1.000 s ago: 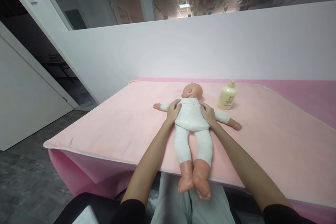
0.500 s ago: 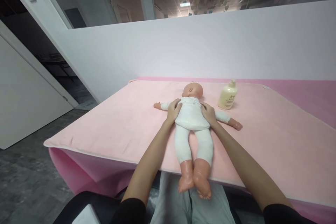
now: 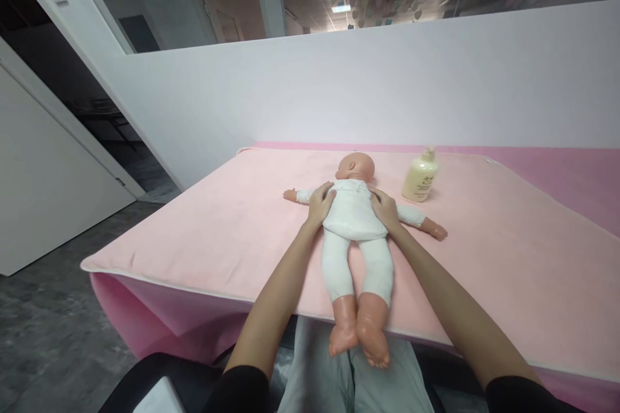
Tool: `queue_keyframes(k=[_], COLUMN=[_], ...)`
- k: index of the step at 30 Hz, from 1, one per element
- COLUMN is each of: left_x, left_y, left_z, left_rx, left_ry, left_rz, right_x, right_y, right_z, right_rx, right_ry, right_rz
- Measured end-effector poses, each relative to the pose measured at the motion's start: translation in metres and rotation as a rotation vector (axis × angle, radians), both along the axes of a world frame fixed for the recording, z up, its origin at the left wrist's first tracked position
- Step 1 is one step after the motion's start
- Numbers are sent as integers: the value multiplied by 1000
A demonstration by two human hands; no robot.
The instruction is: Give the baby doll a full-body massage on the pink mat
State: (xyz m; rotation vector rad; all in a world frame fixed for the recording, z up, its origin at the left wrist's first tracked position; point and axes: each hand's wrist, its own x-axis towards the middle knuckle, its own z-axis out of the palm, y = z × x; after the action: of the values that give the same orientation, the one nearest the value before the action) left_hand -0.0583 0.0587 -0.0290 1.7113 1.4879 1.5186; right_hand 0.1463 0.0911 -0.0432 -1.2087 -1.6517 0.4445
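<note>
A baby doll (image 3: 354,210) with a white cloth body lies face down on the pink blanket (image 3: 217,219), its head turned to the left and its arms spread. Its bare feet hang past the table's front edge. My left hand (image 3: 320,204) rests against the left side of the doll's upper body, and my right hand (image 3: 384,208) against the right side. Both hands wrap round the torso below the arms, with the thumbs toward the back. Some fingertips are hidden at the doll's sides.
A pale yellow pump bottle (image 3: 420,176) stands on the blanket to the right of the doll's head. Behind the table rises a white wall (image 3: 387,84) with a window above. At the left is a white door (image 3: 53,168). My legs are under the front edge.
</note>
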Motion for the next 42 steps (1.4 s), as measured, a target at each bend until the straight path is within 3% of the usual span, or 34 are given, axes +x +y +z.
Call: queue_keyframes(k=[42], left_x=[0], left_y=[0], left_z=[0], left_rx=[0], left_ry=[-7], left_rz=[-4], right_x=[1], right_y=[1], right_z=[-2], right_rx=[12], right_ry=[0], right_rz=[10])
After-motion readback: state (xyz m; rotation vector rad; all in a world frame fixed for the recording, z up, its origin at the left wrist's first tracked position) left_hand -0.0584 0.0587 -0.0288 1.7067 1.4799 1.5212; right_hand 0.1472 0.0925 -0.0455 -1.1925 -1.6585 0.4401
